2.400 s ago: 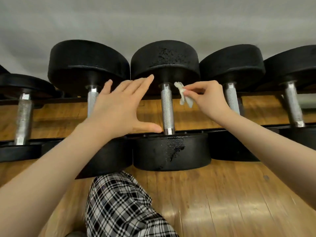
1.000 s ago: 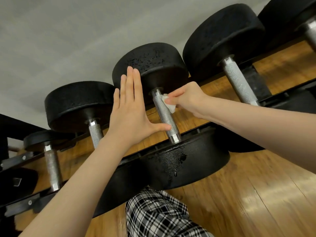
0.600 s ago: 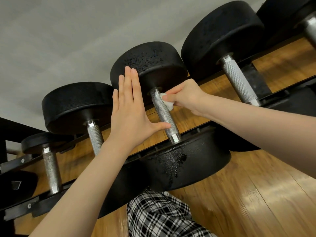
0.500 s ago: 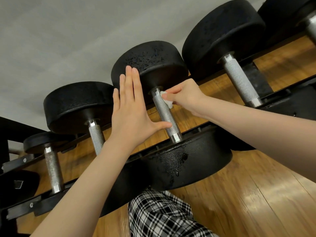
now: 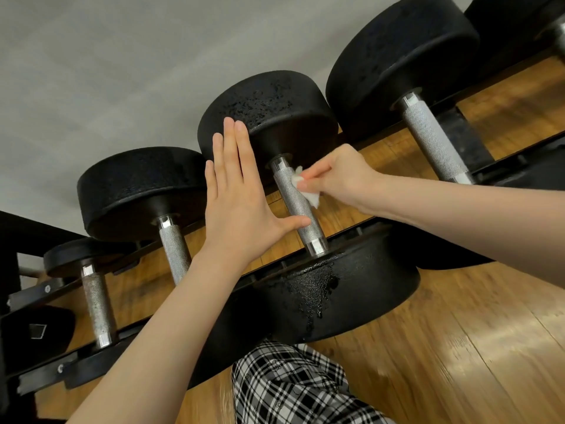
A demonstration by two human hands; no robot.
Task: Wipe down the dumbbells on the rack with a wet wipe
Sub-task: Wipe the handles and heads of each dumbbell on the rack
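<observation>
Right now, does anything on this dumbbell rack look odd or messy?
Yes. The near head of the dumbbell being wiped has a glossy wet patch running down its front, as if liquid dripped. The far head looks pitted on top. The other dumbbells look dry.

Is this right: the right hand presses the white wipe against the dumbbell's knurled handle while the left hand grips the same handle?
Not quite. In the head view the left hand is flat and open beside the knurled handle, not gripping it. The right hand does press the white wipe against that handle.
</observation>
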